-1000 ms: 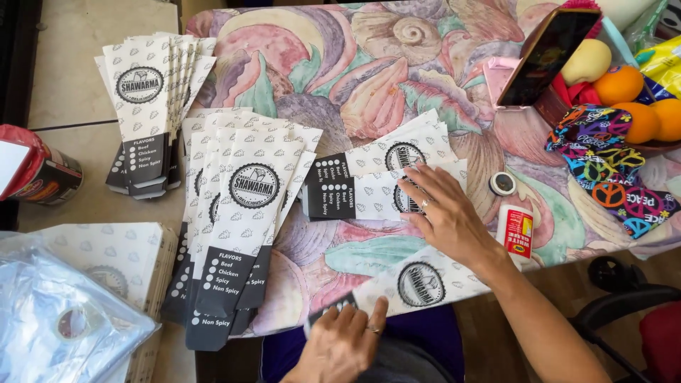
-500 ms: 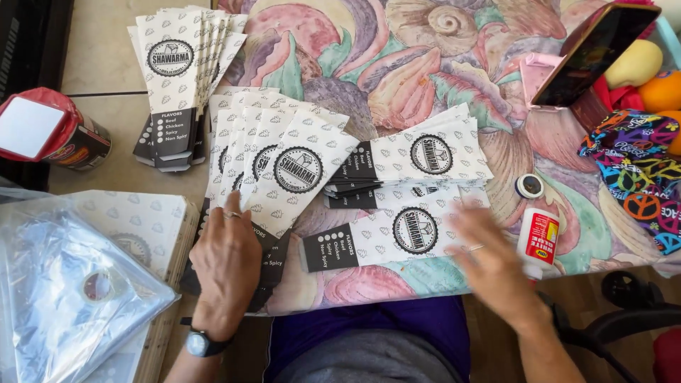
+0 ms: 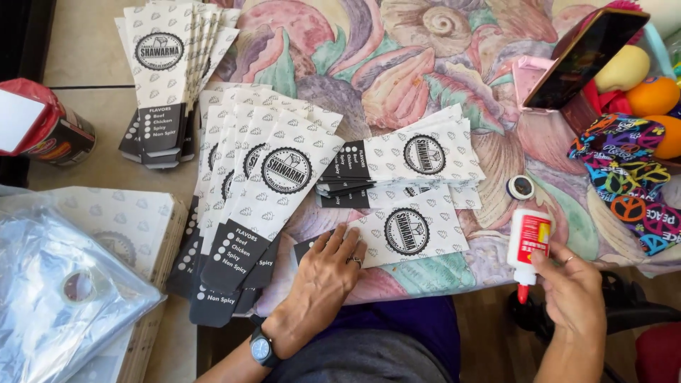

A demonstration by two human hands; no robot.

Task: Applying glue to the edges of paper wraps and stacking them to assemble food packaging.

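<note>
The left hand [image 3: 323, 273] lies flat w/ fingers spread on the near end of one paper sleeve [image 3: 401, 234]. Its grip is wide, not holding, just pressing down. That sleeve is white w/ small grey marks, a round black stamp in the middle & a black end. It lies flat near the worktop [image 3: 369, 71] edge, abt 6 o'clock of the scene. There is a ring on one finger & a watch [image 3: 261, 347] on the wrist.

The right hand [image 3: 571, 287] is at abt 4 o'clock, just off the worktop edge. Its grip is closed round a small glue bottle [image 3: 528, 241], white w/ a red label & red tip. The tip points down. The bottle is well apart from the sleeve under the left hand, to its 3 o'clock.

Just past that sleeve, at its 12 o'clock, is a short stack of sleeves [image 3: 411, 159] lying sideways. At 9 o'clock of the left hand is a fanned pile of sleeves [image 3: 262, 191], black ends toward the person. At 11 o'clock of the scene is another fanned pile [image 3: 167, 64].

The worktop has a cloth w/ big shells & swirls in pink, green & purple. A small round cap [image 3: 521, 187] sits just above the glue bottle. At 2 o'clock a phone [image 3: 585, 53] leans up, w/ oranges [image 3: 656, 96] & a bright patterned cloth [image 3: 631, 184] beside it. At 9 o'clock is a red can [image 3: 46, 128]. At 7 o'clock is a clear plastic bag [image 3: 57, 298] on top of more flat sleeves.
</note>
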